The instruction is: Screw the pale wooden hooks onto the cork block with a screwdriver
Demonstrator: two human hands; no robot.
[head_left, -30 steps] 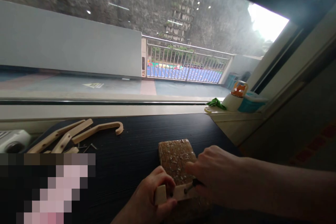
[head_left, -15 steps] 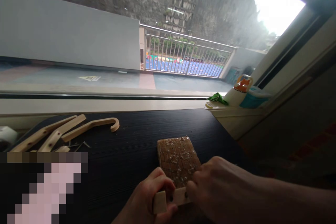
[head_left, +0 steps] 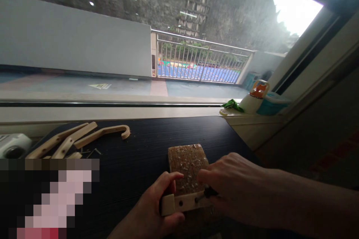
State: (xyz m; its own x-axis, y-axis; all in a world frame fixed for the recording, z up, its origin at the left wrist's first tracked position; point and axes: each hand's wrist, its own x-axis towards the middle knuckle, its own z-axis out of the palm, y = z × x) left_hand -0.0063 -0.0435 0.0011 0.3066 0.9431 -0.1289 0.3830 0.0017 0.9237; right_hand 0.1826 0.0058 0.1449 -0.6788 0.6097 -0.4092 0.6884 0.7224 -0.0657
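Wrapped around the left end of a pale wooden piece (head_left: pixel 186 202) with drilled holes is my left hand (head_left: pixel 157 201), its index finger raised off the wood. The piece lies across the near end of a brown board (head_left: pixel 187 164) strewn with wood shavings. My right hand (head_left: pixel 230 183) is closed around a screwdriver (head_left: pixel 209 192), whose dark handle mostly hides in the palm. Its thin metal shaft points left, the tip at the right-hand hole of the wooden piece. Whether the tip sits inside the hole I cannot tell.
Several bent wooden pieces (head_left: pixel 70 138), one with a hooked end, and loose screws (head_left: pixel 94 153) lie on the dark table (head_left: pixel 146 134) at left. A white device (head_left: pixel 15 145) stands beyond them. A bottle (head_left: pixel 254 99) and green cloth (head_left: pixel 232 105) sit on the windowsill. The lower left is pixelated.
My right hand has lifted off the wooden piece and turned, so the screwdriver shaft now shows. My left index finger has straightened away from the wood. The view has shifted slightly.
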